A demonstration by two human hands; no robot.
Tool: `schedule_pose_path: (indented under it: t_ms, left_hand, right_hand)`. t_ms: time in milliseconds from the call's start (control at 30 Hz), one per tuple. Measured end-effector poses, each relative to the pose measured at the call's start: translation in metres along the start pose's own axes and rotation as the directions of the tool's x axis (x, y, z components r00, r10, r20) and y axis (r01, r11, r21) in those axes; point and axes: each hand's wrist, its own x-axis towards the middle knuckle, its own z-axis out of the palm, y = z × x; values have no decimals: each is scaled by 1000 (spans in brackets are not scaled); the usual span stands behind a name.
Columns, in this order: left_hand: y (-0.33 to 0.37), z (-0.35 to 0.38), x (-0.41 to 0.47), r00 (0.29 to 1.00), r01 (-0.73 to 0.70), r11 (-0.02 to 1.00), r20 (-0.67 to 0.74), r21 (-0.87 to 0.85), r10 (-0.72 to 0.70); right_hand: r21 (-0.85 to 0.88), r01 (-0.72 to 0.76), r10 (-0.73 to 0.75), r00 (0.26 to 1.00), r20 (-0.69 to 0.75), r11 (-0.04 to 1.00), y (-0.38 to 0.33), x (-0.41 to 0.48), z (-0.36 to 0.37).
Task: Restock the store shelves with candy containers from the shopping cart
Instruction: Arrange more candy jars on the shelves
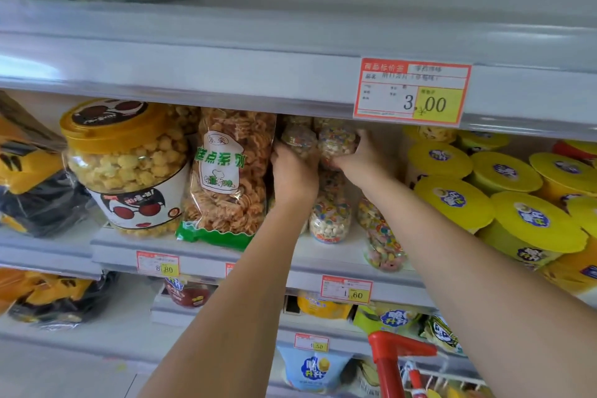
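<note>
Left hand [294,173]: reached up into the middle shelf bay, back of the hand to the camera, its grip closed round the lower part of the left candy jar [298,139].
Right hand [358,157]: just beside the left hand, its grip closed round the side of the right candy jar [339,143], thumb in front.
Held jars: clear, filled with small multicoloured sweets, side by side and touching, high up just under the shelf above; whether they rest on anything cannot be told.
Standing candy jar [330,221]: upright on the shelf [336,255], below the held pair.
Front candy jar [384,247]: near the shelf's front edge, right of the standing one, partly behind the right forearm.
Snack bag [226,178]: upright, just left of the left hand.
Popcorn jar [126,165]: yellow lid, left of the bag.
Yellow-lidded tubs [452,203]: stacked to the right of the jars.
Price tag [412,92]: reads 3.00, on the upper shelf edge above the right hand.
Shopping cart [392,352]: red handle at the lower right, below the right arm.
</note>
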Motion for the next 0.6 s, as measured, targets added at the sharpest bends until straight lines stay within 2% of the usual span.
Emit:
schedule_pose_path:
  t_ms: [133,233,400,600]
  left_hand:
    - [-10,-6,1,998,-52,990,40,133,47]
    - [-10,-7,3,997,-68,990,43,125,63]
    - [-5,2,11,999,-29,997,25,73,27]
    - [0,6,22,999,-41,986,9,160,40]
  right_hand:
    - [78,-13,16,999,-31,997,10,3,5]
    - [92,-53,57,998,-36,994,14,5,8]
    - [67,-58,62,997,-56,996,16,11,11]
    - [-20,-26,24,996,-82,999,18,18,17]
